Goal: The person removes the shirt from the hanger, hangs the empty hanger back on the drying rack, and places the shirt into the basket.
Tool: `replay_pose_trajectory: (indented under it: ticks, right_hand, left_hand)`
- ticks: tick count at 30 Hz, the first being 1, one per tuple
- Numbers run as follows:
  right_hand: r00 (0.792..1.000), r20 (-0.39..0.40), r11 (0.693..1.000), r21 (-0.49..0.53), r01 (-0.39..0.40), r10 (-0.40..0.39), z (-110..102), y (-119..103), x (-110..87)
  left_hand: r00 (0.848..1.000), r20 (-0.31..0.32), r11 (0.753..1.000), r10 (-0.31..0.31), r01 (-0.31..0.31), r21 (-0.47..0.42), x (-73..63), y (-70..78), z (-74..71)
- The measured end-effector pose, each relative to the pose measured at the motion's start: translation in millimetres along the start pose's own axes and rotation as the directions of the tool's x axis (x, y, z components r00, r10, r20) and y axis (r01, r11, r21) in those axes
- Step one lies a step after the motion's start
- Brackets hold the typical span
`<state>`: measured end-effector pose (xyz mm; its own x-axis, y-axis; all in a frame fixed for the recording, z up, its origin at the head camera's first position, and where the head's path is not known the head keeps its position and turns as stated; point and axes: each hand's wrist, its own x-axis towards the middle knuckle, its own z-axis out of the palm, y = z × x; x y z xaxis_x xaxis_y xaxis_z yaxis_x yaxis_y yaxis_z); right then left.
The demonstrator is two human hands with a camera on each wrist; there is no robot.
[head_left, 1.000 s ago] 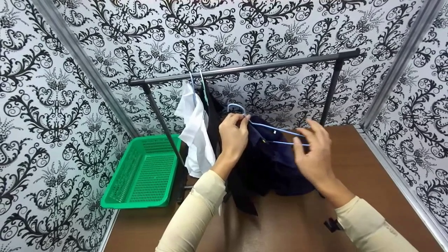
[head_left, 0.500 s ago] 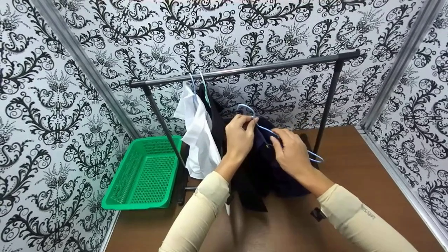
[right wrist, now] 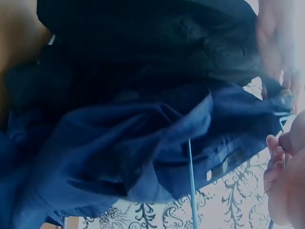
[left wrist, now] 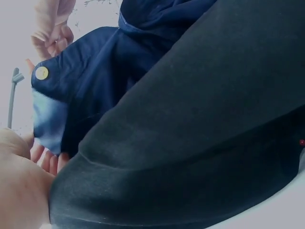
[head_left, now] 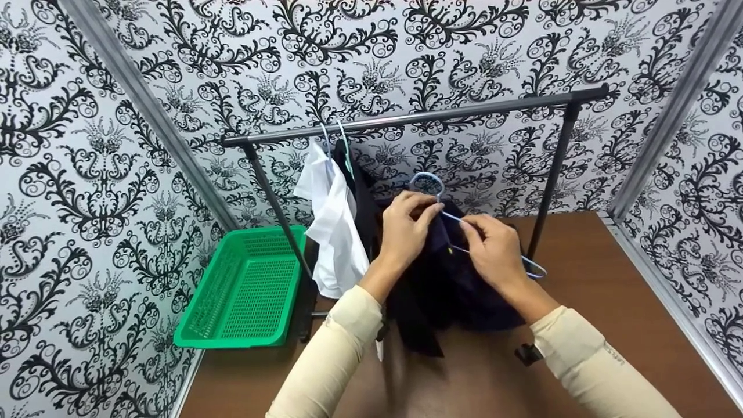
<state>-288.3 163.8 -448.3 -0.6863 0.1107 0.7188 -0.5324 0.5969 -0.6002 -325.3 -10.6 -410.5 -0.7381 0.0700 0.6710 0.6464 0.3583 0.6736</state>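
My left hand [head_left: 404,229] pinches the collar of a navy blue shirt [head_left: 490,305] just under the hook of a light blue hanger [head_left: 537,270]. A yellow button [left wrist: 42,73] shows on the collar in the left wrist view. The right hand [head_left: 493,249] holds the upper wire of that hanger, its fingers [right wrist: 274,167] curled round it in the right wrist view. One side of the hanger sticks out of the shirt to the right, and the other side is hidden. The hook stands below the rail, off it. Dark cloth hangs beside the shirt, under the left wrist.
A grey clothes rail [head_left: 400,120] crosses the table [head_left: 586,290]. On its left part hang a white garment [head_left: 334,232] and a black garment [head_left: 363,203], each on a hanger. A green basket [head_left: 255,342] stands left of the rack. Patterned walls close in behind.
The left hand has moved right with the hanger's hook and the collar. The right hand has come in from the hanger's outer end and taken hold of the upper wire nearer the hook.
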Motion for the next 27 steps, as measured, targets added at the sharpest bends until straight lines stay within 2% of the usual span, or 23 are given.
replay_pose_trajectory:
  ticks: [6, 12, 17, 27]
  right_hand:
    - [1.000, 0.006, 1.000, 0.008, -0.027, 0.027, -11, 1, 5.5]
    - [1.000, 0.012, 0.999, 0.031, -0.022, 0.022, -16, -1, 7.2]
    - [1.000, -0.012, 0.998, 0.056, 0.018, -0.017, -16, -1, 5.8]
    - [1.000, -0.005, 0.995, 0.094, -0.012, 0.013, -21, 2, 4.8]
  left_hand:
    - [0.996, 0.071, 0.994, 0.058, -0.064, 0.088, 0.5, -3.5, -0.8]
    - [0.986, 0.163, 0.982, 0.020, -0.050, 0.181, 0.4, -4.9, 0.0]
    - [0.985, 0.170, 0.975, 0.032, -0.069, 0.213, -1.3, -4.3, 1.3]
    - [0.979, 0.203, 0.976, 0.035, -0.077, 0.203, -1.0, -4.2, 1.7]
